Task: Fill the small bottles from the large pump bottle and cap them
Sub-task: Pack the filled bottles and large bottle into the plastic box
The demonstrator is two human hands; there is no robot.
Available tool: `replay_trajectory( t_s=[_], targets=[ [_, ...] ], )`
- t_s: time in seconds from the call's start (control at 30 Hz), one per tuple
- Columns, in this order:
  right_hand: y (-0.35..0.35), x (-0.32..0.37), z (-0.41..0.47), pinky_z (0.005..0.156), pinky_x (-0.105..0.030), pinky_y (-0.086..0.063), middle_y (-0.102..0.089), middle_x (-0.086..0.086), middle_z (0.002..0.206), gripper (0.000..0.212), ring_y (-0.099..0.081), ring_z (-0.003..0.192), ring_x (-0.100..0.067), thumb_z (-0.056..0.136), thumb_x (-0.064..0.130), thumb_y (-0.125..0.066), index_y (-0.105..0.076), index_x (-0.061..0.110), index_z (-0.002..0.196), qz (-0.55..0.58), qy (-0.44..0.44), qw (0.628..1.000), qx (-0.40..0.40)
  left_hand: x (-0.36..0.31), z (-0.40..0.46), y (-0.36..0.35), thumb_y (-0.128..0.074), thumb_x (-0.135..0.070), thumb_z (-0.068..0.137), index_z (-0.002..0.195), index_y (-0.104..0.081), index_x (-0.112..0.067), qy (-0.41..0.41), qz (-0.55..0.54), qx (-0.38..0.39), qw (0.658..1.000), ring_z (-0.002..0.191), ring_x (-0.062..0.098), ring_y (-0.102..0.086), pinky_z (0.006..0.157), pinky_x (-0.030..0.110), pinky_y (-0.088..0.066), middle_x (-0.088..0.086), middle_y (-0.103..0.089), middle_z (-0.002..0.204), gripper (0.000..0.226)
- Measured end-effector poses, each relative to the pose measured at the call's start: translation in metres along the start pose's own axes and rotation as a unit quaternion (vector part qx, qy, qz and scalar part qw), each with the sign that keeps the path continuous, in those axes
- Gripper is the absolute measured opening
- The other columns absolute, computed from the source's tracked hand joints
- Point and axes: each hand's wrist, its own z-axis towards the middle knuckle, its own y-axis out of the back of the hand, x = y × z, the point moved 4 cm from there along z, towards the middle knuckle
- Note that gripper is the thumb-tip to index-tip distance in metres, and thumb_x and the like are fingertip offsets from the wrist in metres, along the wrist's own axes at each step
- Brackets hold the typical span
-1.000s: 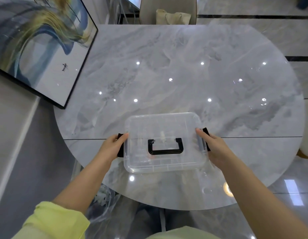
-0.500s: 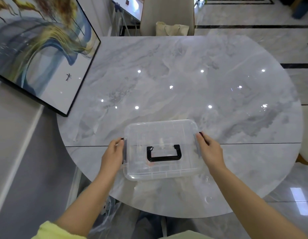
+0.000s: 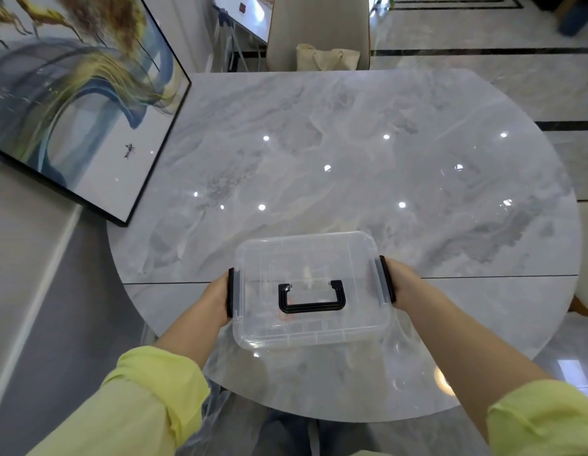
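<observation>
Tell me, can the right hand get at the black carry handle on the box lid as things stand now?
Probably yes. The black carry handle lies flat on the lid of the clear storage box with nothing over it. The right hand is at the black side latch, so it must let go first.

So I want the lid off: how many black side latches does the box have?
2: left latch under the left hand, right latch under the right hand, on the clear box.
</observation>
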Motion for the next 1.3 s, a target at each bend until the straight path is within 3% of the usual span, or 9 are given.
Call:
replay_trajectory(
  t_s=[0.23,0.4,0.53,0.7,0.8,0.9,0.97,1.17,1.3],
  targets=[
    [-0.003,-0.001,-0.001,0.044,-0.024,-0.045,-0.056,0.002,0.043,0.031,-0.053,0.05,-0.018,0.1,0.01,-0.052,-0.056,0.012,0.07,0.008,-0.005,1.0,-0.028,0.002,0.008,0.001,-0.055,-0.017,0.095,0.09,-0.066,-0.009,-0.018,-0.018,-0.065,0.998,0.066,0.03,-0.062,0.061,0.034,-0.052,0.011,-0.065,0.077,0.015],
    [-0.008,0.003,0.009,0.056,-0.031,-0.041,-0.052,-0.006,0.069,0.031,-0.047,0.06,-0.024,0.1,0.015,-0.044,-0.05,0.014,0.07,-0.022,-0.002,0.996,-0.085,0.001,0.015,-0.001,-0.05,-0.018,0.09,0.091,-0.066,-0.012,-0.022,-0.013,-0.087,0.996,0.073,0.032,-0.062,0.072,0.039,-0.055,0.015,-0.065,0.09,0.017],
    [-0.005,0.003,0.015,0.057,-0.031,-0.039,-0.049,-0.006,0.074,0.029,-0.045,0.062,-0.024,0.101,0.018,-0.042,-0.049,0.014,0.074,-0.041,0.001,0.994,-0.1,0.002,0.016,0.002,-0.046,-0.025,0.093,0.094,-0.061,-0.014,-0.033,-0.016,-0.102,0.994,0.077,0.029,-0.059,0.072,0.037,-0.051,0.014,-0.06,0.091,0.019],
    [-0.001,0.007,0.014,0.067,-0.032,-0.041,-0.052,-0.009,0.085,0.02,-0.048,0.073,-0.025,0.101,0.023,-0.044,-0.054,0.011,0.088,-0.049,0.027,0.994,-0.096,-0.001,0.015,0.012,-0.038,-0.033,0.095,0.073,-0.047,-0.016,-0.073,0.013,-0.145,0.987,0.071,0.025,-0.048,0.069,0.034,-0.042,0.006,-0.05,0.078,0.029],
    [0.005,0.005,0.003,0.071,-0.033,-0.045,-0.057,-0.007,0.084,0.035,-0.053,0.072,-0.022,0.105,0.035,-0.042,-0.055,0.014,0.081,-0.076,0.038,0.993,-0.076,-0.01,0.013,0.015,-0.042,-0.042,0.1,0.081,-0.056,-0.017,-0.122,0.032,-0.115,0.985,0.076,0.024,-0.053,0.07,0.034,-0.045,0.004,-0.059,0.084,0.034],
    [0.009,-0.004,-0.018,0.068,-0.033,-0.049,-0.066,-0.005,0.096,0.04,-0.063,0.086,-0.023,0.105,0.051,-0.042,-0.064,0.019,0.095,-0.131,0.05,0.989,-0.054,-0.019,0.007,0.015,-0.05,-0.057,0.097,0.102,-0.064,-0.028,-0.153,0.088,-0.057,0.983,0.098,0.021,-0.064,0.096,0.038,-0.053,0.0,-0.068,0.107,0.032],
    [0.009,-0.01,-0.024,0.072,-0.036,-0.052,-0.065,0.001,0.106,0.034,-0.063,0.099,-0.023,0.103,0.054,-0.044,-0.064,0.027,0.102,-0.151,0.071,0.984,-0.056,-0.022,0.005,0.016,-0.057,-0.066,0.088,0.117,-0.063,-0.029,-0.161,0.135,-0.033,0.977,0.11,0.022,-0.065,0.102,0.044,-0.052,0.0,-0.067,0.121,0.048],
    [-0.026,0.016,-0.012,0.101,-0.046,-0.047,-0.059,-0.01,0.123,0.054,-0.056,0.118,-0.035,0.105,0.055,-0.039,-0.063,0.012,0.127,-0.236,0.148,0.956,-0.092,-0.011,-0.005,0.041,-0.066,-0.063,0.086,0.118,-0.058,-0.002,-0.157,0.122,-0.017,0.98,0.091,0.026,-0.066,0.091,0.044,-0.057,0.019,-0.067,0.122,0.069],
    [-0.072,0.05,-0.004,0.086,-0.038,-0.042,-0.063,-0.012,0.1,0.051,-0.055,0.095,-0.028,0.106,0.042,-0.045,-0.068,-0.003,0.112,-0.258,0.246,0.931,-0.078,0.004,-0.01,0.075,-0.063,-0.059,0.092,0.118,-0.061,-0.006,-0.155,0.077,-0.052,0.984,0.099,0.029,-0.07,0.091,0.045,-0.06,0.015,-0.07,0.115,0.06]
  ],
)
